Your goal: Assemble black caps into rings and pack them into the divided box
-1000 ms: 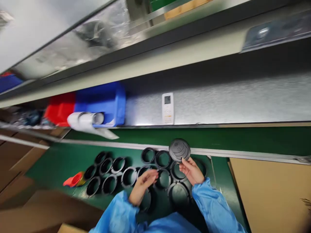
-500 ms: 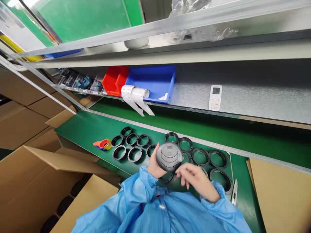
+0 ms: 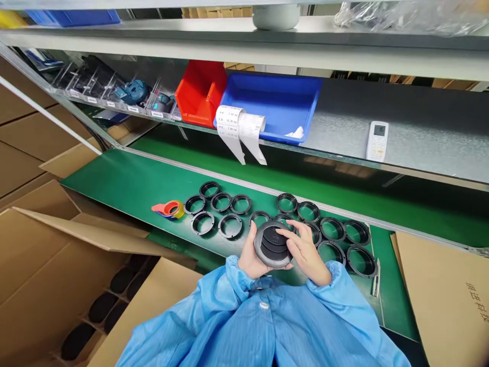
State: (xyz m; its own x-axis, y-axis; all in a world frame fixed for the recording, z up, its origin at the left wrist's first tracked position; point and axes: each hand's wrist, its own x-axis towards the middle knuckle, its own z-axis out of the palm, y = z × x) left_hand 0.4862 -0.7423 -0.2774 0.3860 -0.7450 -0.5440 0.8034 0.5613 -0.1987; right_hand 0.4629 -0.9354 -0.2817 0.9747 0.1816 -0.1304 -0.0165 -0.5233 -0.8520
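— What do the hands have in the head view?

— Both are on one round black vent cover [image 3: 273, 244], held up just above the near edge of the green bench top [image 3: 126, 178]. The left hand [image 3: 250, 260] cups it from beneath and from the left, fingers wrapped around its rim. The right hand [image 3: 305, 252] grips the right side, with its fingertips [image 3: 284, 233] pressed onto the ribbed face.

— And underneath?

— Black plastic rings [image 3: 332, 229] lie flat on the bench top in two loose rows, some touching one another. One group sits toward the left [image 3: 221, 202], another runs toward the right end, just beside the hands.

— Anything else?

— A red and yellow tape dispenser [image 3: 168, 209] lies left of the rings. On the metal shelf [image 3: 420, 137] behind stand a blue bin [image 3: 275, 102] and a red bin [image 3: 200, 92], with a roll of white labels [image 3: 239, 122] hanging over the shelf's front edge and a white remote control [image 3: 377, 140] farther right. Open cardboard boxes [image 3: 57, 255] stand at the left, with dark round parts [image 3: 99, 306] inside.
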